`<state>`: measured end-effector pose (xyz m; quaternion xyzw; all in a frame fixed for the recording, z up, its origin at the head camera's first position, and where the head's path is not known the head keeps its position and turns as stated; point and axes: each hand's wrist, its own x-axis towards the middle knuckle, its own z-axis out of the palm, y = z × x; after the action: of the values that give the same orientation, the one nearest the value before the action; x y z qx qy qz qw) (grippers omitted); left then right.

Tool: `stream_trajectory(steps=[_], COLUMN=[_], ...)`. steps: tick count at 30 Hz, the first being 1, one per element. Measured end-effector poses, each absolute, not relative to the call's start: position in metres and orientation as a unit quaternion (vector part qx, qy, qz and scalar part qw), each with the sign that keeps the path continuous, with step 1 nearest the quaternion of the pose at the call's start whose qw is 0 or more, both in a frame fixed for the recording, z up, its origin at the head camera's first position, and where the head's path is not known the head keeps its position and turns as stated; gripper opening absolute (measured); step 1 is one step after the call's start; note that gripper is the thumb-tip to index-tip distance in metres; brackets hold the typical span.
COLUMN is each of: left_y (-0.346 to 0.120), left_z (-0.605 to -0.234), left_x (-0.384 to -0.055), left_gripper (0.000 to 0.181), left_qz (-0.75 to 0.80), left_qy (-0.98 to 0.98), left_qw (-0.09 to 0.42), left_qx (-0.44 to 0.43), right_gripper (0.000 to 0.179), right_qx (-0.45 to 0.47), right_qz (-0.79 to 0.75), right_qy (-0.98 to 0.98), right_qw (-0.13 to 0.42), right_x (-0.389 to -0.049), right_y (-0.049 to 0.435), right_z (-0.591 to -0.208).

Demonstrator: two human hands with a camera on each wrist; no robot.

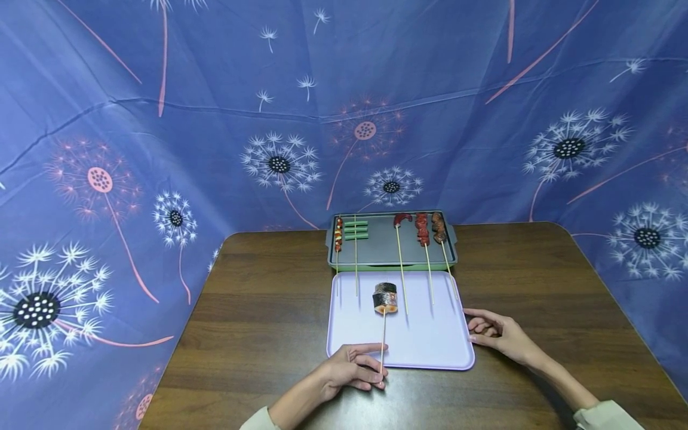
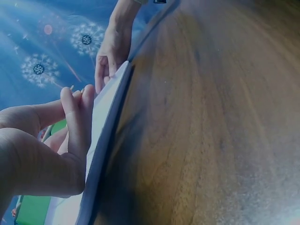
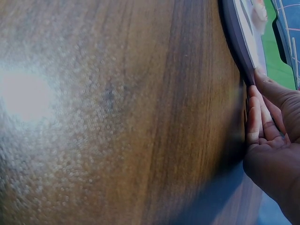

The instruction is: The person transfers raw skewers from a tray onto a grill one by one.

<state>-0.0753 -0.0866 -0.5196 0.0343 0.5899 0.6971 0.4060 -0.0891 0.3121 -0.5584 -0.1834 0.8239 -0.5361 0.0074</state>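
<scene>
My left hand (image 1: pixel 352 370) pinches the lower stick of a fish skewer (image 1: pixel 385 298), its chunks dark-skinned with an orange cut face. The skewer points away from me over a pale lilac tray (image 1: pixel 430 352). In the left wrist view the fingers (image 2: pixel 77 122) bend together at the stick, close above the tray's near edge. My right hand (image 1: pixel 505 340) is at the tray's right side. Seen from the right wrist, its thumb (image 3: pixel 269 86) lies at the rim with the other fingers curled below, gripping the tray's edge.
Behind the tray stands a grey grill pan (image 1: pixel 376 251) with a green base. On it lie a small mixed skewer (image 1: pixel 338 236), a green vegetable skewer (image 1: pixel 356 230), a dark red one (image 1: pixel 402 219) and two meat skewers (image 1: pixel 422 227), sticks overhanging the tray. Dandelion-patterned cloth (image 1: pixel 301 143) hangs behind the wooden table (image 1: pixel 258 310).
</scene>
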Motion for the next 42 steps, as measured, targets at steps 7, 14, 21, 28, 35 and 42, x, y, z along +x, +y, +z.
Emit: stream_trajectory(steps=[7,14,21,28,35,42], left_y=[-0.093,-0.098,-0.097,-0.095,-0.097,-0.097], left_z=[-0.512,-0.501,-0.491,-0.484,-0.476,-0.469], left_x=[-0.069,-0.063,-0.061,-0.063,-0.068,-0.077], left_gripper=[0.063,0.064,0.065,0.065,0.065,0.064], left_qz=[0.698,0.701,0.703,0.700,0.691,0.688], left_qy=[0.596,0.589,0.585,0.590,0.601,0.608], left_qw=[0.397,0.399,0.402,0.399,0.397,0.392], left_qx=[0.030,0.045,0.054,0.062,0.064,0.064], right_gripper=[0.048,0.046,0.046,0.046,0.045,0.044], right_qx=[-0.183,-0.190,-0.186,-0.181,-0.175,-0.180], right_qz=[-0.532,-0.535,-0.525,-0.515,-0.520,-0.520], right_qy=[0.827,0.823,0.831,0.838,0.836,0.835], right_qw=[0.005,-0.007,-0.008,-0.008,-0.001,-0.004], right_x=[-0.088,-0.088,-0.086,-0.086,-0.086,-0.088], right_y=[0.311,0.309,0.310,0.313,0.312,0.309], right_z=[-0.558,-0.560,-0.559,-0.559,-0.559,-0.560])
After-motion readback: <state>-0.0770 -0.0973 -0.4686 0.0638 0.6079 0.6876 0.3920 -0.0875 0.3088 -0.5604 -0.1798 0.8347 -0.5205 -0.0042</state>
